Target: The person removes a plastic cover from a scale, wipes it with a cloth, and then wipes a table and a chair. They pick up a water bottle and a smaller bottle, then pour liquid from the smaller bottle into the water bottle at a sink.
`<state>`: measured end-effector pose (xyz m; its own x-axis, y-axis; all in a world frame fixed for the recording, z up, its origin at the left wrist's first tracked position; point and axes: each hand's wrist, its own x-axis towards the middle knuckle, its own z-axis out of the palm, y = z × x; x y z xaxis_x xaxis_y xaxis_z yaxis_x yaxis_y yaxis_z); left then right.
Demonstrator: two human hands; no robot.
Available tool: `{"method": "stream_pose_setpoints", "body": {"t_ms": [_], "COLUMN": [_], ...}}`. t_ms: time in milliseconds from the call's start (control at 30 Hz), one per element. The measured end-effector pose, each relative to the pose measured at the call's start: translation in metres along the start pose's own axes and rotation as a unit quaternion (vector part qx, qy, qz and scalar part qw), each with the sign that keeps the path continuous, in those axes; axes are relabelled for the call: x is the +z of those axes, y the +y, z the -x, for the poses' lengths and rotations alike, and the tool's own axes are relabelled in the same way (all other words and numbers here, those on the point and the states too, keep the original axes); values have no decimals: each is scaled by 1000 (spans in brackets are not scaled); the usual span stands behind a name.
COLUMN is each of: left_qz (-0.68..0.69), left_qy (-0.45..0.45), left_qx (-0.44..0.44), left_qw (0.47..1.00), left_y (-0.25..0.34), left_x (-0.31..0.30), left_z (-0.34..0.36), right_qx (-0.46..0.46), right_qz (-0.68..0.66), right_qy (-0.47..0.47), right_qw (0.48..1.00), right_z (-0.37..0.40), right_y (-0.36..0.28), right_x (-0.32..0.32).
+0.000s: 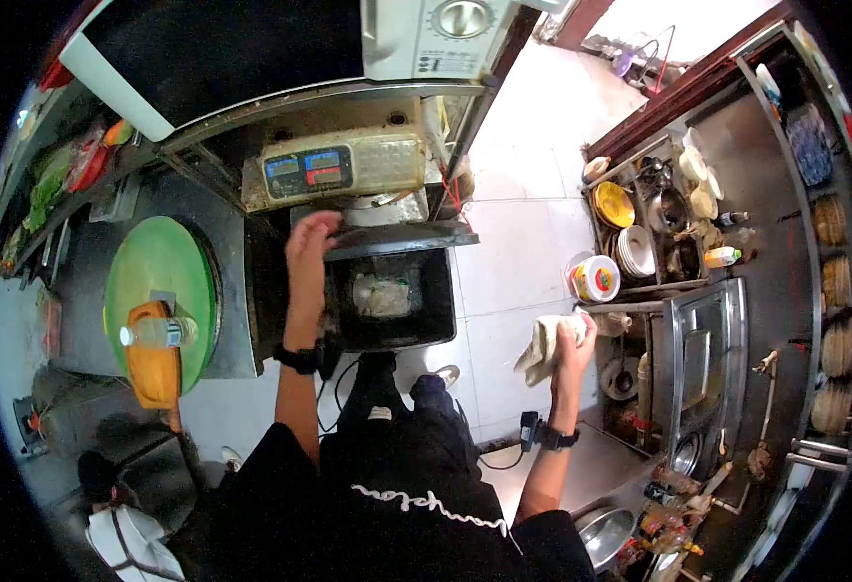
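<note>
My left hand point(311, 242) is at the left end of a dark bin lid point(402, 239), its fingers curled around the edge. The lid is tilted up above a black bin point(436, 308), which has pale, crumpled-looking contents point(381, 295) at the bottom. Out to the right, my right hand point(572, 351) is closed on a light-coloured cloth point(540, 347), whose loose end hangs to the left.
Behind the lid sits a weighing scale point(383, 165). A green round board point(159, 257) with a plastic bottle point(159, 333) is on the left counter. At right are a white tub point(597, 278), stacked bowls point(636, 250) and a metal sink point(703, 359). White tiles point(508, 262) cover the floor.
</note>
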<state>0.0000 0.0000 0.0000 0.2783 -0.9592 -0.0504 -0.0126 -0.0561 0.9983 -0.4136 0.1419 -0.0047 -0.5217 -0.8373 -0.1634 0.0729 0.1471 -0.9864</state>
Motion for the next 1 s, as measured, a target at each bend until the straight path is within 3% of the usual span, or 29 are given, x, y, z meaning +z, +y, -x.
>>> {"method": "stream_pose_setpoints", "body": {"t_ms": [67, 100, 167, 267, 367, 433, 500, 533, 633, 667, 700, 800, 833, 900, 933, 967, 1000], "left_qz": [-21, -32, -117, -227, -158, -118, -56, -14, -69, -37, -6, 15, 14, 9, 15, -1, -16], "left_qy": [18, 31, 58, 83, 45, 39, 5, -27, -59, -45, -32, -95, -105, -116, -30, 8, 45], "left_qx": [11, -20, -40, -3, -41, -61, -76, -79, -25, -99, -175, -139, -137, -117, -120, -132, -145], "left_qw": [1000, 999, 991, 970, 986, 990, 996, 996, 996, 993, 984, 986, 985, 986, 992, 991, 988], "left_y": [-7, -29, -41, -66, -98, -84, -84, -106, -131, -72, -38, -106, -118, -101, -111, -130, -150], "left_x": [-4, -20, -50, -76, -89, -90, -95, -104, -115, -102, -95, -107, -107, -111, -101, -95, -89], "left_z": [3, -62, -90, -132, -167, -178, -192, -206, -227, -208, -194, -224, -232, -226, -219, -229, -240], "right_qx": [22, 8, 49, 25, 57, 91, 81, 143, 135, 151, 99, 66, 93, 83, 83, 81, 80], "right_qz": [70, 98, 161, 198, 171, 149, 193, 170, 131, 124, 153, 230, 164, 221, 180, 298, 307], "right_qy": [-18, -42, -115, -213, -307, -342, -327, -322, -291, -268, -231, -150, -188, -184, -225, -261, -263], "right_qw": [997, 994, 979, 957, 934, 923, 922, 920, 938, 943, 956, 959, 964, 954, 954, 915, 911], "right_z": [1, -17, -27, -44, -70, -90, -109, -116, -148, -162, -174, -231, -249, -286, -276, -244, -223], "right_y": [-21, -44, -44, -57, -62, -62, -57, -58, -40, -35, -28, 19, 34, 63, 59, 17, -3], "right_x": [4, 67, 107, 165, 208, 240, 271, 286, 321, 331, 339, 351, 351, 353, 355, 361, 368]}}
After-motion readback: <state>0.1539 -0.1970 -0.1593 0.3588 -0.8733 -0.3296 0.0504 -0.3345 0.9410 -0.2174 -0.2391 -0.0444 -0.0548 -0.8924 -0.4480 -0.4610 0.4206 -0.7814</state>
